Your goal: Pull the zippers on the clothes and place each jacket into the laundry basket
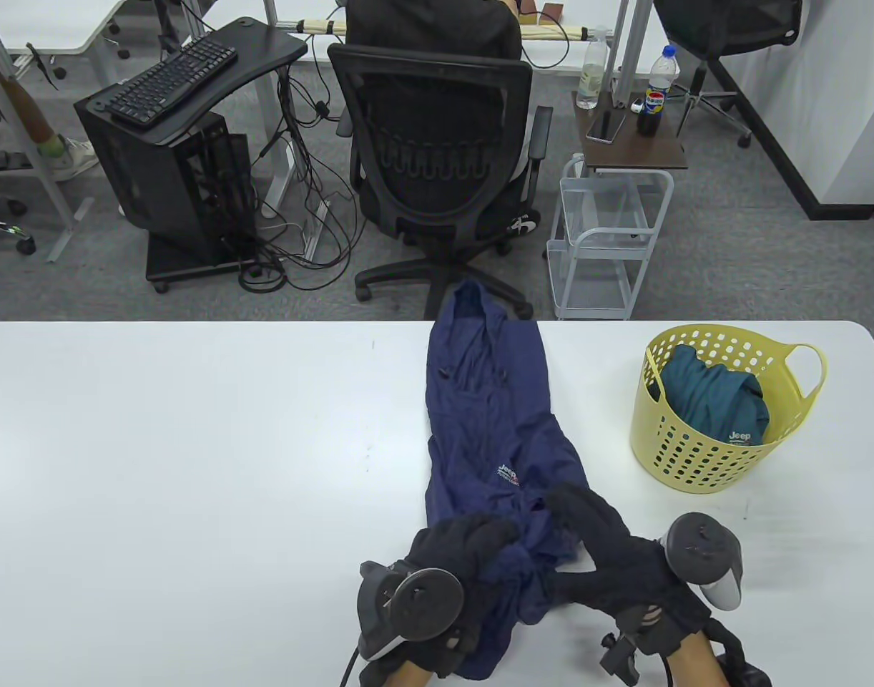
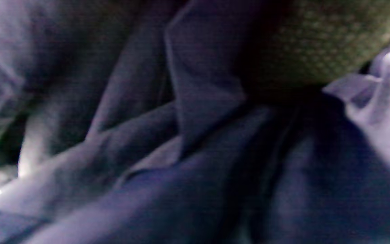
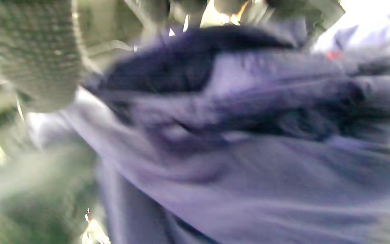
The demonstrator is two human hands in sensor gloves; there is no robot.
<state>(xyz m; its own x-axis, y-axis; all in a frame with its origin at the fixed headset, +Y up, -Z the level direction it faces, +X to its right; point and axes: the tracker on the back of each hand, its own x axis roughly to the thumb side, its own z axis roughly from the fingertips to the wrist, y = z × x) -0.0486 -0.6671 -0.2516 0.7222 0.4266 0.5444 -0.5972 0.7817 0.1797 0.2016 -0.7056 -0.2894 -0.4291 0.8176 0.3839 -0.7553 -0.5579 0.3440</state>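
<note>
Navy jacket (image 1: 490,429) on table, hem bunched under both grips, left hand (image 1: 458,554) clutching, right hand (image 1: 594,533) pinching

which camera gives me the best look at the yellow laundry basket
The table view. The yellow laundry basket shows whole there, on the table's right side, with a teal jacket already inside. Both wrist views are filled with blurred navy fabric and glove; the basket does not appear in either.
</note>
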